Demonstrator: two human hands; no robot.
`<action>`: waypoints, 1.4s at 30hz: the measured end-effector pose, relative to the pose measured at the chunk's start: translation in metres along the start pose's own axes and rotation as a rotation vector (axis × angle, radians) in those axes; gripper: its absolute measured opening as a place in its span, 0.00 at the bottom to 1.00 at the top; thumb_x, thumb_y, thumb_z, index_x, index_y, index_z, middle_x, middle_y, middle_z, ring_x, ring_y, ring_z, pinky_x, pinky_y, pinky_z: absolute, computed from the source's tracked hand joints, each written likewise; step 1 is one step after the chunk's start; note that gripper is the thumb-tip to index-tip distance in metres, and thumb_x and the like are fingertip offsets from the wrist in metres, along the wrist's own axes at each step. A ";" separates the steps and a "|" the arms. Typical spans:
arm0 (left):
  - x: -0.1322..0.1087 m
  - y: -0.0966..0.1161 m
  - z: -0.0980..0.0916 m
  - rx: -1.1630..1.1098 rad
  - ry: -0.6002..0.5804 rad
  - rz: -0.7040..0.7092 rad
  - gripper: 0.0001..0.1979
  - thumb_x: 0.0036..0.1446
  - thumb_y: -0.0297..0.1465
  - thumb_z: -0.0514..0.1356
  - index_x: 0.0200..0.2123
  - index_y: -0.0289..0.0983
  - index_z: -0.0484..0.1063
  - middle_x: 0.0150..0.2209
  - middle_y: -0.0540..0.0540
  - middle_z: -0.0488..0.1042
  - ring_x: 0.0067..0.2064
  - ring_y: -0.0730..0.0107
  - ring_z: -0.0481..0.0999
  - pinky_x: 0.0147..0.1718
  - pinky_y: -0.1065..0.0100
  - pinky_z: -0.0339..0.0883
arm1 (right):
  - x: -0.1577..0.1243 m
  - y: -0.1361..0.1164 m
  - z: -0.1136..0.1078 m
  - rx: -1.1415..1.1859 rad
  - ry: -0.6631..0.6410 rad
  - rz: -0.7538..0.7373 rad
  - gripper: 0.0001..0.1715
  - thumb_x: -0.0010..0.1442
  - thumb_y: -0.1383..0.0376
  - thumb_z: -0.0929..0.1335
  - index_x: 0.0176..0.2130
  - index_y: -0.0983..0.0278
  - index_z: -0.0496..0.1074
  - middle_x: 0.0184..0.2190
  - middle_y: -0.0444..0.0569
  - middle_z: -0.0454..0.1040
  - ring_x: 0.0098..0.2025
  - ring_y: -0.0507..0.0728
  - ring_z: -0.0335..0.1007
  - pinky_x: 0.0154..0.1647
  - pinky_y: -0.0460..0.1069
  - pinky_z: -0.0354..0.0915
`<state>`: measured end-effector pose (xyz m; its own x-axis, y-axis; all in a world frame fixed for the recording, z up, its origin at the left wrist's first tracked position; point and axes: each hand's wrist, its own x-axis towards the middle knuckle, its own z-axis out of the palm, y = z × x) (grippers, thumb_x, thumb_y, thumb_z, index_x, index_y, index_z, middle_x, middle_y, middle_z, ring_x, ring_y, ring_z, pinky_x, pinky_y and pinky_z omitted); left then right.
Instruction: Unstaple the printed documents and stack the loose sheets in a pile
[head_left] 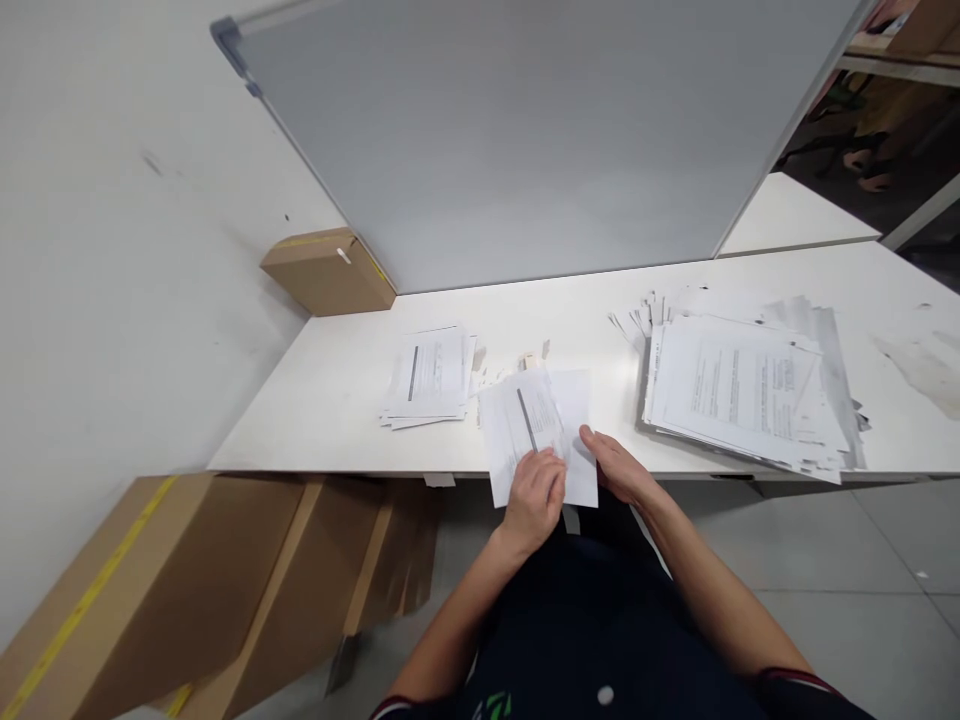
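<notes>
A printed sheet with a dark bar [525, 420] lies at the front edge of the white table [315, 400], on top of another white sheet [577, 400]. My left hand [534, 497] rests on the lower part of the printed sheet, fingers curled against the paper. My right hand [616, 466] holds the lower right edge of the sheets, fingers closed on the paper. A small stack of printed papers [431, 377] sits to the left. A large, thick, untidy pile of papers [750, 392] lies to the right.
A whiteboard [525, 130] leans against the wall behind the table. A small cardboard box [328, 270] sits at the table's back left corner. Flat cardboard boxes [187, 580] lean under the table on the left. Small paper scraps [517, 362] lie mid-table.
</notes>
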<state>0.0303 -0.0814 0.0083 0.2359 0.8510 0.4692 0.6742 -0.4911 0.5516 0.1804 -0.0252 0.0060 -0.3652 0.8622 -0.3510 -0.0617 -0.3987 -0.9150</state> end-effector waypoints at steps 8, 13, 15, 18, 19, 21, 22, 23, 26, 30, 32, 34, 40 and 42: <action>-0.001 -0.018 -0.014 -0.047 0.118 -0.013 0.09 0.55 0.31 0.53 0.38 0.38 0.69 0.40 0.43 0.72 0.50 0.62 0.67 0.51 0.54 0.58 | -0.003 0.004 0.001 -0.071 0.044 -0.084 0.22 0.50 0.58 0.67 0.44 0.67 0.70 0.36 0.50 0.76 0.39 0.60 0.71 0.40 0.53 0.66; 0.014 -0.042 -0.035 -0.327 0.472 -0.569 0.24 0.55 0.39 0.54 0.53 0.37 0.57 0.48 0.39 0.65 0.50 0.64 0.66 0.48 0.60 0.61 | -0.010 -0.011 0.003 -0.120 0.090 -0.179 0.24 0.53 0.56 0.65 0.46 0.66 0.69 0.38 0.50 0.75 0.40 0.60 0.71 0.38 0.52 0.67; 0.023 -0.041 -0.040 -0.471 0.406 -0.611 0.27 0.54 0.41 0.53 0.55 0.37 0.54 0.49 0.38 0.65 0.51 0.64 0.66 0.48 0.63 0.61 | -0.010 -0.021 0.006 -0.156 0.091 -0.283 0.22 0.54 0.56 0.65 0.46 0.65 0.70 0.40 0.49 0.75 0.43 0.60 0.70 0.41 0.52 0.66; 0.036 -0.030 -0.044 -0.503 0.439 -0.548 0.26 0.55 0.42 0.53 0.53 0.37 0.56 0.49 0.39 0.65 0.52 0.64 0.65 0.49 0.65 0.60 | -0.006 -0.033 0.008 -0.193 0.082 -0.435 0.20 0.55 0.58 0.64 0.46 0.63 0.70 0.42 0.48 0.74 0.46 0.60 0.68 0.47 0.53 0.63; 0.039 -0.027 -0.044 -0.487 0.473 -0.514 0.24 0.55 0.42 0.52 0.52 0.37 0.57 0.49 0.39 0.66 0.52 0.64 0.65 0.49 0.65 0.60 | -0.004 -0.035 0.008 -0.200 0.077 -0.470 0.19 0.55 0.59 0.64 0.46 0.63 0.70 0.43 0.48 0.73 0.47 0.60 0.67 0.48 0.53 0.63; 0.041 -0.023 -0.042 -0.455 0.519 -0.462 0.22 0.56 0.41 0.51 0.51 0.37 0.58 0.48 0.40 0.66 0.51 0.65 0.65 0.49 0.65 0.59 | 0.000 -0.037 0.005 -0.216 0.071 -0.501 0.19 0.55 0.59 0.64 0.46 0.63 0.70 0.43 0.48 0.73 0.47 0.60 0.67 0.48 0.54 0.62; 0.041 -0.023 -0.040 -0.436 0.525 -0.455 0.21 0.57 0.41 0.50 0.51 0.37 0.59 0.47 0.40 0.67 0.51 0.65 0.65 0.49 0.65 0.59 | 0.003 -0.036 0.003 -0.230 0.074 -0.498 0.19 0.55 0.59 0.65 0.46 0.63 0.70 0.43 0.48 0.73 0.47 0.61 0.67 0.48 0.55 0.62; 0.040 -0.024 -0.038 -0.418 0.515 -0.458 0.21 0.57 0.41 0.50 0.51 0.37 0.59 0.47 0.40 0.67 0.50 0.65 0.66 0.49 0.65 0.59 | 0.005 -0.035 0.001 -0.244 0.081 -0.488 0.19 0.55 0.58 0.65 0.45 0.63 0.71 0.43 0.49 0.74 0.47 0.61 0.67 0.48 0.55 0.62; 0.034 -0.028 -0.029 -0.389 0.426 -0.469 0.22 0.58 0.41 0.48 0.53 0.37 0.57 0.47 0.40 0.67 0.50 0.65 0.66 0.48 0.64 0.59 | 0.009 -0.030 -0.004 -0.263 0.097 -0.432 0.20 0.53 0.58 0.66 0.44 0.64 0.71 0.42 0.49 0.74 0.46 0.61 0.68 0.47 0.55 0.63; 0.031 -0.028 -0.022 -0.359 0.379 -0.441 0.20 0.59 0.38 0.47 0.53 0.38 0.56 0.47 0.40 0.66 0.50 0.66 0.66 0.49 0.63 0.59 | 0.009 -0.028 -0.004 -0.280 0.125 -0.398 0.20 0.53 0.56 0.65 0.43 0.64 0.71 0.42 0.49 0.74 0.46 0.61 0.68 0.47 0.55 0.62; 0.033 -0.027 -0.022 -0.338 0.410 -0.426 0.19 0.59 0.38 0.46 0.52 0.38 0.56 0.47 0.40 0.66 0.49 0.66 0.66 0.49 0.63 0.59 | 0.009 -0.030 -0.003 -0.286 0.151 -0.411 0.21 0.53 0.55 0.65 0.42 0.64 0.72 0.42 0.49 0.74 0.47 0.61 0.67 0.48 0.55 0.61; 0.034 -0.028 -0.021 -0.325 0.433 -0.427 0.19 0.60 0.38 0.46 0.53 0.38 0.56 0.46 0.40 0.66 0.48 0.66 0.66 0.48 0.63 0.59 | 0.009 -0.031 -0.002 -0.294 0.165 -0.417 0.20 0.53 0.55 0.65 0.41 0.64 0.72 0.41 0.49 0.74 0.46 0.61 0.67 0.47 0.54 0.62; 0.033 -0.039 -0.015 -0.287 0.322 -0.503 0.20 0.59 0.38 0.47 0.53 0.38 0.55 0.43 0.41 0.67 0.45 0.66 0.68 0.44 0.64 0.61 | 0.013 -0.027 -0.004 -0.322 0.131 -0.384 0.18 0.53 0.56 0.65 0.39 0.65 0.71 0.38 0.49 0.75 0.42 0.60 0.69 0.43 0.52 0.63; 0.034 -0.041 -0.013 -0.251 0.311 -0.506 0.16 0.59 0.38 0.47 0.47 0.37 0.60 0.39 0.42 0.68 0.42 0.66 0.68 0.42 0.63 0.61 | 0.015 -0.024 -0.004 -0.297 0.122 -0.386 0.18 0.53 0.56 0.65 0.41 0.64 0.71 0.41 0.49 0.74 0.44 0.60 0.68 0.45 0.52 0.62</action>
<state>0.0012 -0.0350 0.0103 -0.3074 0.9135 0.2664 0.4563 -0.1041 0.8837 0.1803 -0.0009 0.0219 -0.2555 0.9666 0.0197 0.1024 0.0473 -0.9936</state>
